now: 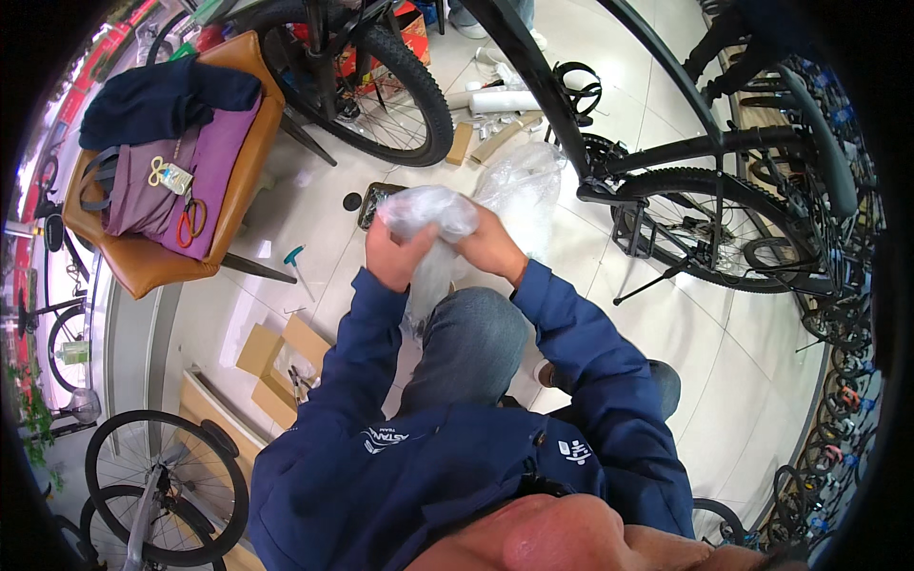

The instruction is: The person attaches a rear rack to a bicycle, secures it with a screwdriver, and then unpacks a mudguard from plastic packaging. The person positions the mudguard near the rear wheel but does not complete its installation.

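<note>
"Far left, what is showing?"

"A bicycle wheel (164,476) is standing low at the edge. Above it, a tan chair (143,266) is carrying purple cloth (224,181), scissors (196,217) lying on top."

"Further in?"

"An open cardboard box (255,352) is sitting on the tiles, tools poking out. A teal T-handle hex key (295,257) is lying loose near it; a knobby front tyre (433,105) is standing beyond."

"And the hands?"

"Left hand (398,257) is gripping clear plastic wrap (443,211), thumb in front. The wrap is sitting bunched between both hands, a tail hanging toward the denim-clad knee (471,333). Right hand (492,246) is pressing its other side; the fingertips are hiding behind, so how tightly cannot be told."

"Right side?"

"Clear plastic sheeting (522,190) is lying on the floor past the right hand. A black bicycle frame (533,76) is slanting above, its kickstand (657,283) angling down. More bicycles (826,322) are lining the far edge."
</note>
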`<state>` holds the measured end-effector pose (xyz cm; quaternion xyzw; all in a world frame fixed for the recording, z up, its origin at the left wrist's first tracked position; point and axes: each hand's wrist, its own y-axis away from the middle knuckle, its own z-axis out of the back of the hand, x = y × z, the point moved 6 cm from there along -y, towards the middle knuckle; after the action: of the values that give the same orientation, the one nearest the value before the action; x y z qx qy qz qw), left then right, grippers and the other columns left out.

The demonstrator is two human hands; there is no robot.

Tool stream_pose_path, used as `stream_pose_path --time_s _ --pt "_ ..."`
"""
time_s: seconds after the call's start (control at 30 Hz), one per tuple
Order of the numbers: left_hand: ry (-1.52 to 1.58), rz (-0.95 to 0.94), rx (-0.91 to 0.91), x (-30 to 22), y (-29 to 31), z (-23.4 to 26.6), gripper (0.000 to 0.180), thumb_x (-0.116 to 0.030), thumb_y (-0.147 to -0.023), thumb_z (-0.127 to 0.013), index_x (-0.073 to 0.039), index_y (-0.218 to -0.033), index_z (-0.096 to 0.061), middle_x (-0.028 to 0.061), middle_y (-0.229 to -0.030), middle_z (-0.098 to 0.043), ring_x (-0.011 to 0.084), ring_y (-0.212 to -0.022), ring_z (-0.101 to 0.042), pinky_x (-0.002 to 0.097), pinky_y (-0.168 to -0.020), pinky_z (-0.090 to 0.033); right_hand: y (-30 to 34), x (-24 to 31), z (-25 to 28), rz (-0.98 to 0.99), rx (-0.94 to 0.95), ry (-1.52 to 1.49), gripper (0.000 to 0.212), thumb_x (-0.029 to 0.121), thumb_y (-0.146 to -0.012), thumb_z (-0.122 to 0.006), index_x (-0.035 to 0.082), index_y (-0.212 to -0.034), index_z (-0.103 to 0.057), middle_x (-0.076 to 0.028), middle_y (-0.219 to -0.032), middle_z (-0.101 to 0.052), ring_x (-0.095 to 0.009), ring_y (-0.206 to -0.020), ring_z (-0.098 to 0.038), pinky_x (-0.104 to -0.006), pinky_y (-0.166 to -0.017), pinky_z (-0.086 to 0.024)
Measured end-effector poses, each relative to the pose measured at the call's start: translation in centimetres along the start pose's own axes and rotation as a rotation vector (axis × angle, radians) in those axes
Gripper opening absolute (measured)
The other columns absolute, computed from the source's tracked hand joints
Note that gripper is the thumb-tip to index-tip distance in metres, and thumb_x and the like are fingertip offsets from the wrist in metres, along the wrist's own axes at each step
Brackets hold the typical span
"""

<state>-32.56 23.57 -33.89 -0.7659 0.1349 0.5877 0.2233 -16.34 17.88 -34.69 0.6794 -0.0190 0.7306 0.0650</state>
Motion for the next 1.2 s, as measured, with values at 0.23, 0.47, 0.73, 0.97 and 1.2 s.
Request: stream_pose_path --time_s 0.23,0.47,0.73,0.97,1.2 --pt "0.091 0.079 0.084 7.7 0.8 1.7 0.075 -0.012 -0.091 -0.076 -0.002 -0.151 -0.032 0.0164 -0.154 -0.037 0.0281 -0.138 -0.045 0.0429 -0.111 -0.045 -1.7 -6.7 4.6 0.193 -0.205 -0.379 0.037 0.006 -0.094 -0.065 -0.001 -0.13 -0.062 -0.011 -0.122 -0.07 -0.02 -0.109 -0.067 -0.0326 -0.097 -0.052" --pt "0.313 0.313 -0.105 12.7 0.4 -2.4 0.044 -0.006 -0.099 -0.064 0.0 -0.141 -0.05 0.0112 -0.128 -0.066 0.0207 -0.113 -0.066 0.036 -0.093 -0.056 -1.6 -7.7 1.0 0.195 -0.188 -0.067 0.043 0.013 -0.089 -0.075 0.001 -0.128 -0.063 -0.01 -0.115 -0.073 -0.021 -0.103 -0.068 -0.0353 -0.093 -0.054" --pt "0.053 0.108 -0.18 17.5 0.7 3.8 0.035 -0.002 -0.1 -0.058 0.004 -0.134 -0.058 0.0122 -0.129 -0.067 0.0217 -0.113 -0.066 0.0353 -0.1 -0.054 -0.3 -5.0 2.4 0.206 -0.319 0.362 0.046 0.016 -0.086 -0.076 0.005 -0.129 -0.063 -0.017 -0.102 -0.072 -0.035 -0.088 -0.07 -0.0374 -0.082 -0.056" --pt "0.028 0.22 -0.218 17.9 0.5 6.3 0.043 -0.01 -0.103 -0.055 0.005 -0.143 -0.047 0.0138 -0.133 -0.062 0.0238 -0.121 -0.06 0.0374 -0.102 -0.052 -3.6 -5.0 9.2 0.07 -0.322 0.419 0.043 0.02 -0.087 -0.078 0.005 -0.126 -0.067 -0.011 -0.1 -0.072 -0.023 -0.075 -0.07 -0.0359 -0.072 -0.056" --pt "0.037 0.234 -0.172 8.0 1.8 2.4 0.048 -0.02 -0.102 -0.065 0.003 -0.141 -0.049 0.012 -0.127 -0.063 0.0189 -0.113 -0.061 0.0325 -0.098 -0.05 -3.3 -1.2 2.5 0.274 -0.112 0.377 0.04 0.011 -0.092 -0.071 0.004 -0.13 -0.062 -0.009 -0.107 -0.071 -0.018 -0.103 -0.066 -0.0306 -0.091 -0.052"
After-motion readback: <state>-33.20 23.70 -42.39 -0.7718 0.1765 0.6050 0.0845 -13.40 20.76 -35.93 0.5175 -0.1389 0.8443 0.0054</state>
